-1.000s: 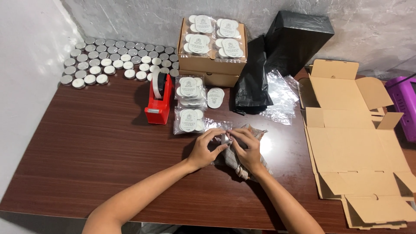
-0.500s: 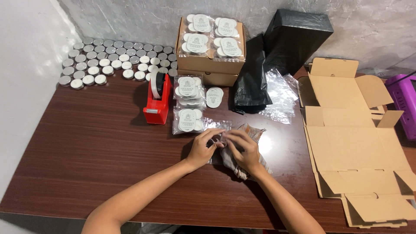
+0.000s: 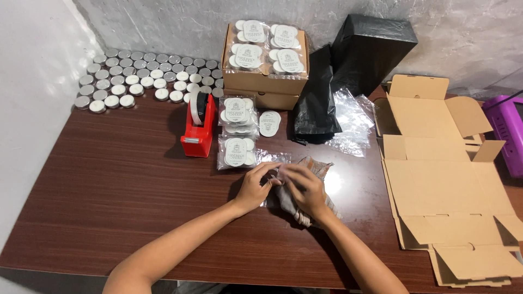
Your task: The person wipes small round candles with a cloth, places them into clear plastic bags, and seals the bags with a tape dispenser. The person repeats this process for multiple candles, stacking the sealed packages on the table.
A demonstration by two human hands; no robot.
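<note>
Step in hand: both hands work a small clear bag [image 3: 305, 188] with greyish contents at the middle of the desk [image 3: 109, 201]; it looks like the bagging or closing stage, though the bag's mouth is hidden under the hands.
Left hand [image 3: 255, 188]: fingers curled together, pinching the bag's left edge.
Right hand [image 3: 304, 188]: lies on top of the bag, fingers bent and pressed down on it.
Bag's place: flat on the desk under both hands, just at 5 o'clock from the nearest filled packet [image 3: 236, 152].
Next move, as a judgement: it likely calls for a firm hold on the loose plastic with one hand while the other folds or seals, since the film is slack and crinkled.
Tape dispenser [image 3: 199, 126]: red, at 10 o'clock from the hands, near and within reach.
Packets: a short stack [image 3: 238, 113] at 11 o'clock, more on top of the brown box [image 3: 265, 81] at 12 o'clock.
Tins [image 3: 136, 81]: rows of small round ones at the far left corner, well apart.
Black bags [image 3: 348, 71]: at 1 o'clock, with loose clear bags [image 3: 351, 120] beside them.
Flat cardboard box [image 3: 441, 179]: unfolded at 3 o'clock, close to the right forearm.
In the way: nothing lies between the hands and the dispenser; the cardboard crowds the right side.
</note>
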